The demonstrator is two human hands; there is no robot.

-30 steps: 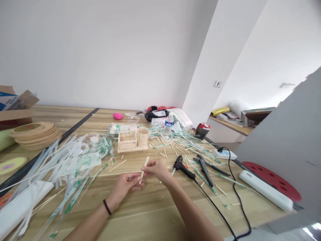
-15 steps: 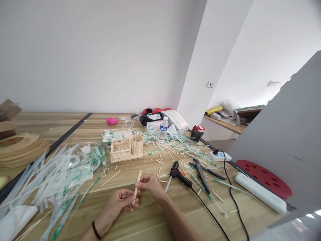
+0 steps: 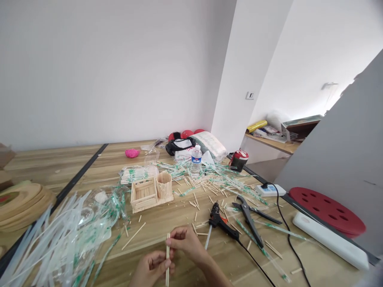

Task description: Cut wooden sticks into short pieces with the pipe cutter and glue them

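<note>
Between my two hands, near the table's front edge, stand a few thin wooden sticks (image 3: 167, 253) side by side. My left hand (image 3: 155, 268) pinches them lower down with thumb and fingers. Higher up, my right hand (image 3: 182, 241) grips the same sticks near their top end. Beyond the hands sits a stick-built holder (image 3: 144, 196) with a square box and a round cup (image 3: 164, 185) on one base. A black glue gun (image 3: 221, 221) lies right of my right hand, a white glue stick (image 3: 208, 237) poking from it.
Cutting pliers (image 3: 249, 221) and loose cut sticks lie to the right. A water bottle (image 3: 196, 160) stands behind the scattered green-and-white wrappers. Clear glue sticks (image 3: 64, 235) and plastic bags fill the left. A power strip (image 3: 271, 190) and black cord run along the right edge.
Both hands and the sticks sit lower in view and slightly to the right, as the camera view has shifted. The hands keep their hold on the sticks.
</note>
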